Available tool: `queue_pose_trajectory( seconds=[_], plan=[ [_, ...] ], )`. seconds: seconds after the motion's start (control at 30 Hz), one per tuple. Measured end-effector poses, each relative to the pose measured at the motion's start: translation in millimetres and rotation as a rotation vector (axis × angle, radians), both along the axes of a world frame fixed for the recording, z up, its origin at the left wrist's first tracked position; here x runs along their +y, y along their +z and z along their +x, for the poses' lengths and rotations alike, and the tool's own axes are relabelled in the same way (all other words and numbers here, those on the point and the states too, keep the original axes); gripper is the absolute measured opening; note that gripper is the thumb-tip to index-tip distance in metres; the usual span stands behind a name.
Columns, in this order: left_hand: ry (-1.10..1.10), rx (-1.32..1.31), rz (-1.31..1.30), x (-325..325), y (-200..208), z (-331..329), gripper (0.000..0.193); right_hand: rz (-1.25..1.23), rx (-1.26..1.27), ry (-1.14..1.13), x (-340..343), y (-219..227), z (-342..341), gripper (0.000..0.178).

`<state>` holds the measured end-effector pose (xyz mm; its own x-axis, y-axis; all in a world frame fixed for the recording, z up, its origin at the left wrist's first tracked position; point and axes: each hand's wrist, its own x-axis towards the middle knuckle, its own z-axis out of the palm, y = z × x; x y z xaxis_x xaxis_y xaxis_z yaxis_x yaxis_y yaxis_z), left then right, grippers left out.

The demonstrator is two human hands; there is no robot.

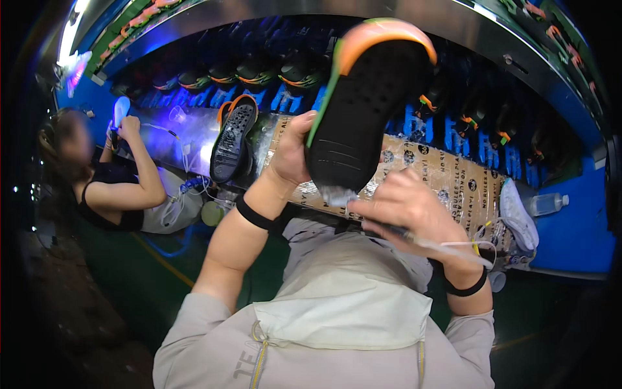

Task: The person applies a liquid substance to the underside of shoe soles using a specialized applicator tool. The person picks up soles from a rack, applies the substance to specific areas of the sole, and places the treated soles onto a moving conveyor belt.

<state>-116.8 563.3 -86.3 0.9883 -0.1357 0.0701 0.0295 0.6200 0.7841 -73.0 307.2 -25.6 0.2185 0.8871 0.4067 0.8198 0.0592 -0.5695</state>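
Note:
My left hand (295,149) is closed on the side of a shoe sole (353,113) and holds it up, tilted, above the bench. The sole's inner face is black with small holes, and its rim is orange at the far end and green along the left side. My right hand (414,207) grips a brush (337,196) whose pale bristles touch the sole's near end. A thin, clear tube (463,254) trails from the brush handle past my right wrist. Another dark sole with an orange edge (233,139) rests on the bench to the left.
Printed brown cardboard (440,175) covers the bench. Behind it, several dark shoe uppers (256,71) sit on blue supports (285,98). A white shoe-shaped piece (517,214) and a clear bottle (547,204) are at right. A co-worker (123,188) at left holds a blue-lit piece.

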Motion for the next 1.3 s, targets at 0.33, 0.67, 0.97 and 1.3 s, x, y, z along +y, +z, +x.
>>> queue_pose_trajectory(
  seconds=[0.33,0.67,0.97,1.3],
  plan=[
    [-0.182,0.172,0.045,14.0,0.1,21.8,0.044,-0.150,-0.061,0.115,-6.8,4.6,5.8,0.030],
    [-0.196,0.262,0.229,16.1,3.3,26.6,0.044,-0.066,-0.030,0.056,-3.2,1.0,4.4,0.037],
    [-0.198,-0.008,-0.190,21.6,-27.1,18.4,0.053,0.100,0.197,-0.034,1.5,-22.0,1.0,0.034],
    [-0.055,0.025,0.050,26.6,-42.5,10.5,0.084,0.044,0.257,0.157,-1.6,-33.0,-11.4,0.034]
  ],
)
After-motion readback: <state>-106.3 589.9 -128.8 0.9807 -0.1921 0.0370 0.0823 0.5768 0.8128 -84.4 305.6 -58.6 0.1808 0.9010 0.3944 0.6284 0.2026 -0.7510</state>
